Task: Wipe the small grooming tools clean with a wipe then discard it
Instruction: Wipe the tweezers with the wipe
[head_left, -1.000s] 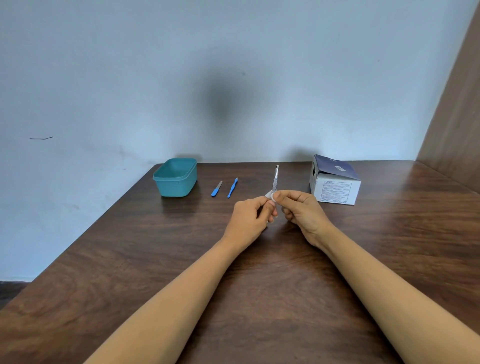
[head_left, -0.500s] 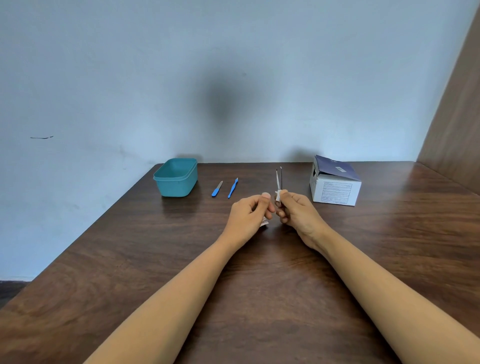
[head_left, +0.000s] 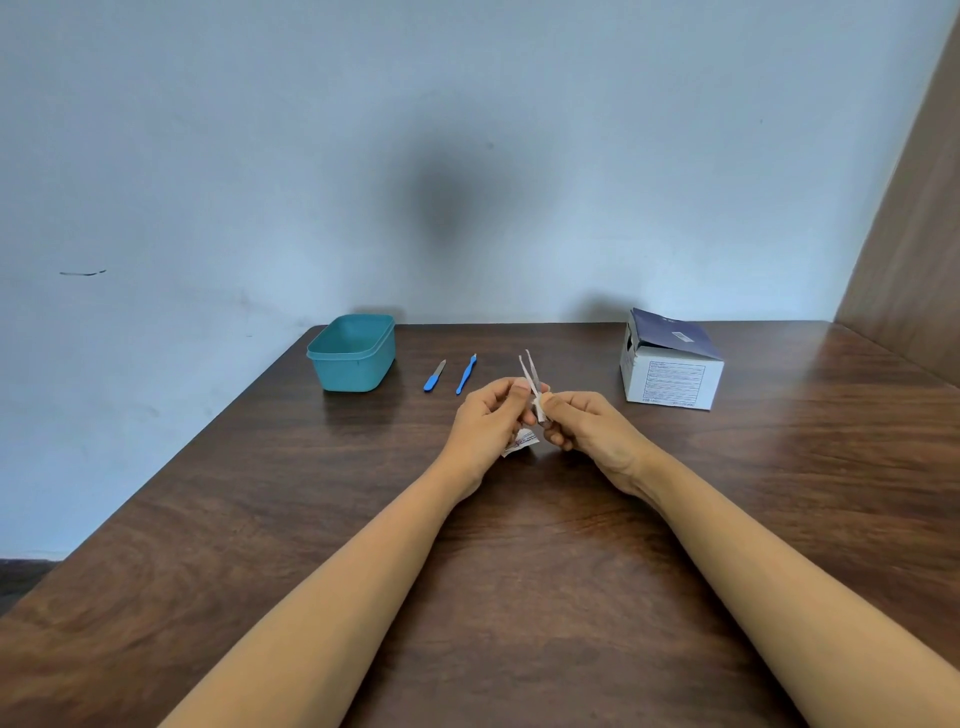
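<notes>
**Tweezers lean left, mid-wipe**

Since a second ago the tweezers have gone from standing straight with arms together to leaning left with both arms sprung apart. The white wipe has shifted from the left fingertips to sit against the right thumb.

Seen from the head view, both hands meet just above the desk, towards its far half. The left hand has its fingers curled, with thumb and forefinger pinching the tweezers' arms. A torn sachet pokes out beneath it, seemingly tucked under the lower fingers. The right hand is clamped on the wipe, which is folded round the tweezers' lower part. How the two hands share that grip is hard to make out.

I'd judge the job early to midway. The tweezers are being cleaned, while the nail file and the blue-handled tool lie side by side, apart from the hands and looking untouched. Those two are left to do, then the wipe must be thrown away, probably into the teal tub.

The tweezers are thin, bright, springy metal. The wipe is a soft, limp strip and the sachet is crinkled and printed. The tub is smooth plastic with rounded corners and a lipped rim. A cardboard box sits with its dark flap ajar. The desk is dark wood grain with a faint sheen.
</notes>
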